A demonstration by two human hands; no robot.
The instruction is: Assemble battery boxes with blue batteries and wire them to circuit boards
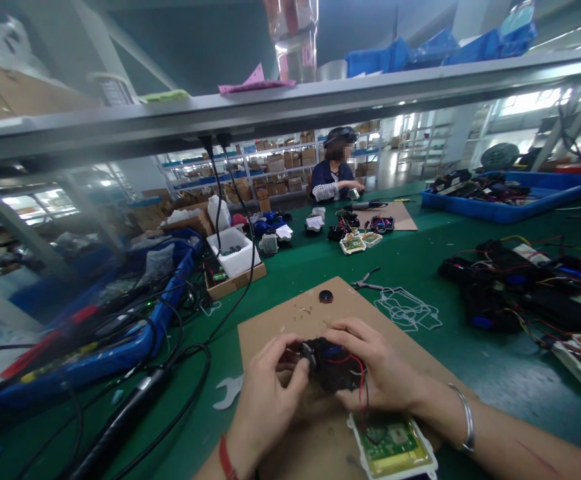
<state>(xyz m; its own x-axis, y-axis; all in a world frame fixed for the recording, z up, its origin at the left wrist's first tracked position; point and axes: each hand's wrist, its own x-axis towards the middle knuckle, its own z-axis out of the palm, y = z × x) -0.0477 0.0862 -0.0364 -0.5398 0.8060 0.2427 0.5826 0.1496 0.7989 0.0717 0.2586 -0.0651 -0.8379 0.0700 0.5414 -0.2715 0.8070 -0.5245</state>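
Note:
My right hand (377,363) is wrapped round a black plastic housing (337,373) with red and black wires. Thumb and fingers of my left hand (277,383) pinch a small round dark part (309,357) against the housing's left end; whether it is fixed there I cannot tell. The wires run down toward a green circuit board (393,440) in an open white case, with a yellow strip along its lower side. Below both hands lies a brown cardboard sheet (265,327). A black round part (325,297) and scattered tiny brass-coloured pieces (304,309) rest on it.
Pliers (367,280) and a tangle of white gaskets (405,309) lie beyond the cardboard. A wrench (227,392) is at left, near a blue bin (170,310) with trailing cables. Several wired black housings (500,287) sit right. A co-worker (337,170) sits across.

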